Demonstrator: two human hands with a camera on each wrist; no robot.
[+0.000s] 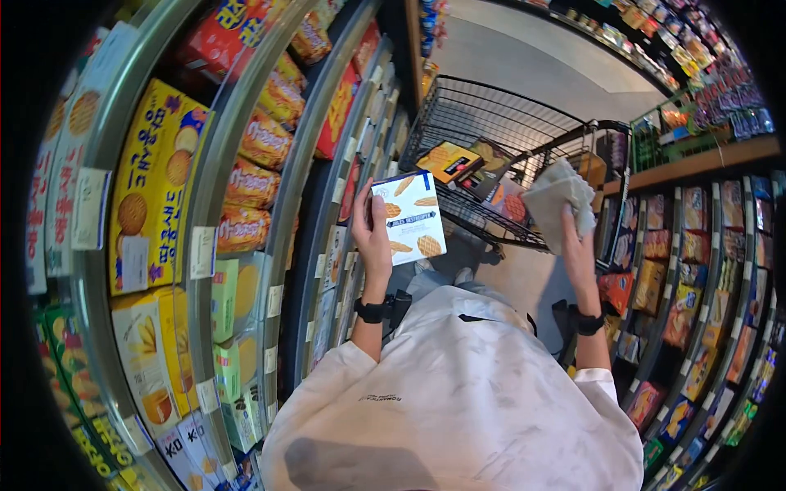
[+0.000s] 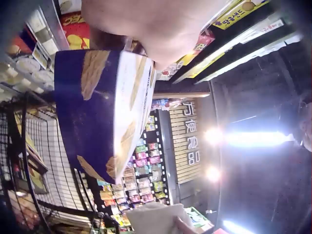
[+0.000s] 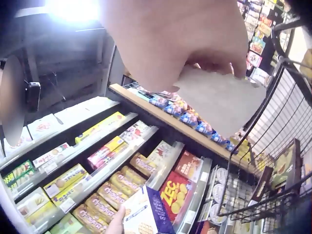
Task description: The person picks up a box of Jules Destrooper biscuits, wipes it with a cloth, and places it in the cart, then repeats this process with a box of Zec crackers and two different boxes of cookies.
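My left hand [image 1: 374,237] grips a white and dark blue box [image 1: 413,219] with waffle biscuits pictured on it, held upright beside the left shelves. In the left wrist view the same box [image 2: 87,112] shows its blue side, with the hand [image 2: 146,29] at its upper end. My right hand [image 1: 578,254] pinches a pale grey cloth [image 1: 558,200] near the cart's handle side. The right wrist view has that cloth [image 3: 217,100] hanging beneath the right hand [image 3: 180,39].
A black wire cart [image 1: 483,102] stands ahead, holding several boxes, among them a yellow and black one [image 1: 448,162]. Shelves of packaged biscuits [image 1: 155,188] line the left side, and shelves of snack packets [image 1: 684,315] line the right.
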